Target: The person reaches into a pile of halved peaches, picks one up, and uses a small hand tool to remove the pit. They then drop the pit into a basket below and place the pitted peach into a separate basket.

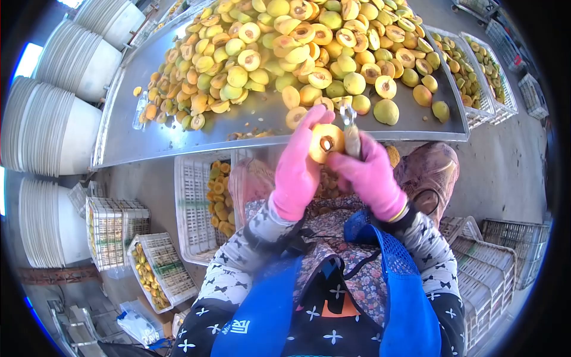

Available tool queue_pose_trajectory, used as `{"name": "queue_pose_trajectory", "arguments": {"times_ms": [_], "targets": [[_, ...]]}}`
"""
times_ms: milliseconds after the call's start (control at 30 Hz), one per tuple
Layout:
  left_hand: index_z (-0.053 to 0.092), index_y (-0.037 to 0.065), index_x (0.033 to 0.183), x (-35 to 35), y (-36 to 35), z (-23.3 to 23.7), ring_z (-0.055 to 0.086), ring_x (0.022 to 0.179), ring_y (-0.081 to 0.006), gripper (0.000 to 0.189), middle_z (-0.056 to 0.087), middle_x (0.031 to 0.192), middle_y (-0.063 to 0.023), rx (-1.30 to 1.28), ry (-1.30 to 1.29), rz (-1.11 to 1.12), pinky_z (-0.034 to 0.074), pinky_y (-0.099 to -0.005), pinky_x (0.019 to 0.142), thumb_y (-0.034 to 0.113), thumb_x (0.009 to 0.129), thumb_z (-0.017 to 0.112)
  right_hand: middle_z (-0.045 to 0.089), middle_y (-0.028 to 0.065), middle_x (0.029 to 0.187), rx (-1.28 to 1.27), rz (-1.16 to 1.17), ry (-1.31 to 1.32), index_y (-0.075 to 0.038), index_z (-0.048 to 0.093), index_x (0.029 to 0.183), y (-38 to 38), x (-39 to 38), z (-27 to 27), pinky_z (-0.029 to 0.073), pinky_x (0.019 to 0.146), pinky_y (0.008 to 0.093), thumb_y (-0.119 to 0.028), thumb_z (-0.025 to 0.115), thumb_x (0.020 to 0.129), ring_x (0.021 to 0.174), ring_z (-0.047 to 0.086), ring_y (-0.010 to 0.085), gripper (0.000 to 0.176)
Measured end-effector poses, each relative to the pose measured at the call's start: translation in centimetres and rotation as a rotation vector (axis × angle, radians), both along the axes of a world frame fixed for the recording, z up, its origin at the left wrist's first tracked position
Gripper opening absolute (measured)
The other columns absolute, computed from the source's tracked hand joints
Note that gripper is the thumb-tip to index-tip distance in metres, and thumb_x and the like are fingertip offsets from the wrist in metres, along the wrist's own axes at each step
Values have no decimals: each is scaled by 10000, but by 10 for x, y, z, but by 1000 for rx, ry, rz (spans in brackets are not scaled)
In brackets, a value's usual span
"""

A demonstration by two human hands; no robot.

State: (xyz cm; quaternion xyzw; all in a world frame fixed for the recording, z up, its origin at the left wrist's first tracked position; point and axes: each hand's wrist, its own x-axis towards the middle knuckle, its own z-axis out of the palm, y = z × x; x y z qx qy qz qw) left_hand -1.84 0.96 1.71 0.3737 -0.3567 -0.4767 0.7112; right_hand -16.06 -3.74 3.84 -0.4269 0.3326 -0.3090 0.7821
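My left hand (297, 172), in a pink glove, is closed around a halved yellow peach (319, 152) just in front of the table edge. The cut face is turned toward my right hand, and its centre shows a brown-rimmed hollow with a pale spot. In my right hand (375, 178), also gloved in pink, is a pitting tool (353, 140) with a light handle and a looped metal head pointing up. The right thumb lies close to the peach's cut side. Beyond both hands, a large heap of halved peaches (238, 76) covers much of the metal table (208, 138).
Below the table edge, a white crate (193, 208) holds peach halves beside my leg. More filled crates (491, 98) stand to the right of the table. Stacked white tubs (77, 59) line the left, and stacked crates (485, 268) sit at lower right.
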Motion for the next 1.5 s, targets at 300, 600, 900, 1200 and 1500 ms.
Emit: {"name": "queue_pose_trajectory", "arguments": {"times_ms": [300, 600, 900, 1200, 1500], "targets": [[431, -10, 1421, 22, 4, 13, 572, 1160, -325, 545, 553, 1323, -192, 107, 480, -247, 487, -449, 973, 324, 993, 486, 643, 175, 796, -929, -132, 492, -51, 584, 980, -20, -12, 1, 506, 629, 416, -165, 711, 842, 733, 654, 359, 219], [519, 30, 1269, 6, 0, 10, 596, 1090, -267, 328, 613, 1208, -179, 144, 247, -31, 480, -387, 964, 207, 994, 542, 638, 134, 910, -1334, 66, 848, -61, 534, 1067, -1, -10, -27, 487, 673, 463, -189, 676, 832, 779, 656, 336, 303], [534, 60, 1209, -1, 1, -3, 617, 969, -236, 281, 655, 1097, -158, 223, 344, 72, 522, -373, 868, 152, 958, 623, 623, 171, 829, -1157, 201, 702, -52, 495, 1002, 5, -5, -48, 489, 643, 484, -180, 664, 827, 753, 647, 375, 275], [587, 6, 1078, 7, -8, 14, 664, 854, -225, 436, 664, 985, -143, 269, -89, 165, 544, -338, 758, 404, 1051, 411, 578, 207, 715, -1001, 131, 504, -23, 503, 960, 12, 1, -45, 449, 586, 496, -115, 697, 834, 705, 603, 442, 249], [605, 2, 1003, -4, -5, -2, 664, 795, -219, 492, 668, 921, -136, 335, 36, 266, 559, -330, 706, 455, 1049, 417, 617, 215, 719, -1101, 236, 589, 25, 512, 1050, 13, 5, -61, 495, 608, 500, -184, 682, 831, 698, 636, 422, 347]]}}
